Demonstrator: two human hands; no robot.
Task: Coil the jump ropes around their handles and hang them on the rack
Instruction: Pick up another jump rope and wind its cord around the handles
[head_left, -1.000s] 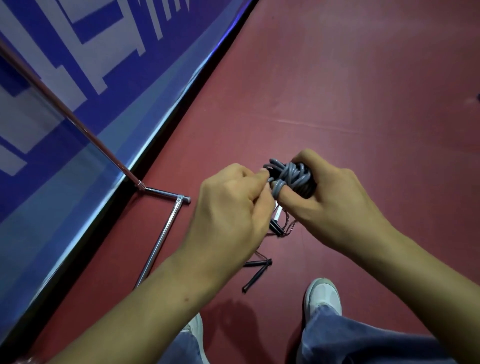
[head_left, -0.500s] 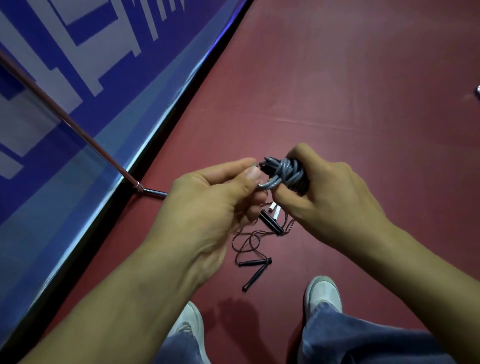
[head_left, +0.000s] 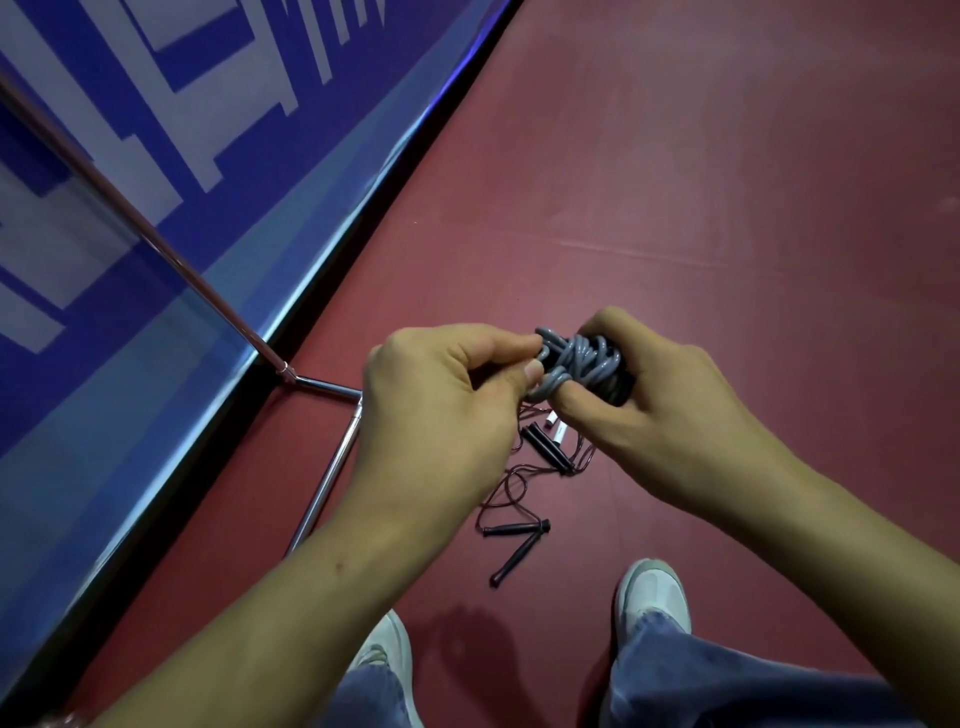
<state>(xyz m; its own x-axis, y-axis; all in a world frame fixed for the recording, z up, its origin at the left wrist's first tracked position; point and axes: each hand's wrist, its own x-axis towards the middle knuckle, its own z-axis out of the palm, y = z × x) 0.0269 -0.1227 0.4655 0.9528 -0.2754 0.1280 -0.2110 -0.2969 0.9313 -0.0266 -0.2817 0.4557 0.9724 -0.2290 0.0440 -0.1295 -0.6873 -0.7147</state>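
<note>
A grey jump rope is wound in a tight bundle around its dark handles, held in front of me at chest height. My right hand grips the bundle from the right, and a loop of cord lies over its thumb. My left hand pinches the cord at the bundle's left side between thumb and forefinger. The handles are mostly hidden by the coils and fingers. The rack shows as a chrome base bar on the floor to the left, with a slanting pole rising from it.
On the red floor below my hands lie other jump ropes: thin dark-red cord, two black handles, another black handle and a white one. My shoes stand near them. A blue and white banner wall runs along the left.
My left hand has closed in on the bundle again after pulling the cord leftward. A loop now lies over my right thumb. The bundle stays in my right hand.
</note>
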